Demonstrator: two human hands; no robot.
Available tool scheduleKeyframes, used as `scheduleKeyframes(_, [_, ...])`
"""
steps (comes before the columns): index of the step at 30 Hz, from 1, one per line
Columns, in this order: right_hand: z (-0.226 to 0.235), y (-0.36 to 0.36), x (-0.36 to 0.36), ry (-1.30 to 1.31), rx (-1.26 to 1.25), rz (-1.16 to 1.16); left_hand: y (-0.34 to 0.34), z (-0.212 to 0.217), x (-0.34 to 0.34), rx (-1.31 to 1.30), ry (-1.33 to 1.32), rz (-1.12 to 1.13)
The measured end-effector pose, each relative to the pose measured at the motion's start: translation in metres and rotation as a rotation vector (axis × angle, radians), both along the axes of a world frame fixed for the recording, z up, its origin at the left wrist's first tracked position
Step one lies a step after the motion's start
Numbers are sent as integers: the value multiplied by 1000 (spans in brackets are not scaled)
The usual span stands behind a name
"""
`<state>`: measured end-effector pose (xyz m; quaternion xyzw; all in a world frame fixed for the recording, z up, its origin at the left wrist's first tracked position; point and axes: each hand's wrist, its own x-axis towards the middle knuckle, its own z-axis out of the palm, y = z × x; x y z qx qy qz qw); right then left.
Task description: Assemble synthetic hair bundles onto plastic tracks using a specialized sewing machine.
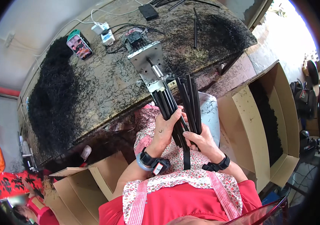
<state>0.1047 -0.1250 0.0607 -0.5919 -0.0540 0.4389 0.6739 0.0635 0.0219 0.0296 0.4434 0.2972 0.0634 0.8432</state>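
My left hand [163, 131] is closed around a bundle of thin black tubes [163, 104], their far ends close to the table's front edge. Beside it my right hand [202, 141] grips a second bundle of black tubes [192, 99], which fan slightly apart at the top. One longer black piece runs between the hands and down over my flowered apron [175, 176]. Just beyond the left bundle, a silvery spindle [157, 70] sticks out of a metal plate [145, 60] fixed to a small motor [134, 37]. Whether any tube touches the spindle, I cannot tell.
Black shavings heap on the worktable [103, 97] at left and far right. A phone [79, 47], a power strip [108, 37] and cables lie at the back. A cardboard box [249, 131] holding black material stands at right; another box [81, 191] is lower left, near another person [36, 206].
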Motion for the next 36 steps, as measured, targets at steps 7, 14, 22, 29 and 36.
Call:
scheduleKeyframes(7, [-7, 10, 14, 1, -85, 36, 12, -10, 11, 104, -25, 6])
scheduleKeyframes(14, [-4, 0, 7, -129, -228, 129, -1, -10, -6, 63, -42, -42])
scheduleKeyframes(22, [-8, 7, 29, -48, -110, 135, 18, -16, 10, 107, -41, -65])
scheduleKeyframes(29, [-25, 5, 9, -395, -119, 145, 23, -9, 2, 154, 48, -67])
scheduleKeyframes(36, [-4, -3, 3, -125, -20, -21, 17, -2, -1, 49, 15, -216])
